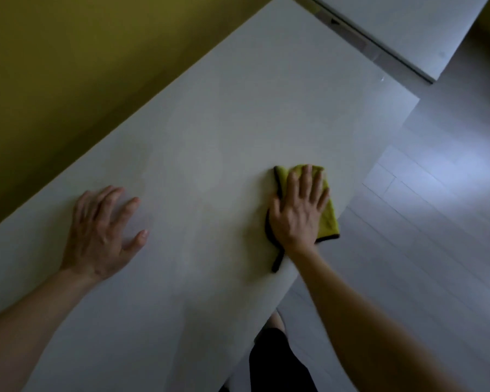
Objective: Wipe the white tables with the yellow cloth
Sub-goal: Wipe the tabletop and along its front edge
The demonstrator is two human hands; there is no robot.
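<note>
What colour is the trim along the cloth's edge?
Dark, nearly black, on the yellow cloth; seen in the head view.

The broad white surface [210, 123] looks smooth and matt, with a faint sheen. The folded yellow cloth [327, 219] is soft, napped fabric edged in dark stitched trim. The pale plank floor [425, 193] is smooth and glossy, catching light. The olive-yellow wall [68, 52] looks matt.

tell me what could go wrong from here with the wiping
1. The yellow cloth sits right at the white table's edge, one corner seemingly over it; an outward stroke could drop it on the floor.
2. The right hand presses it with flat fingers, not gripping, so it may bunch or slip out.
3. The left hand rests on the tabletop and could leave marks there.
</note>
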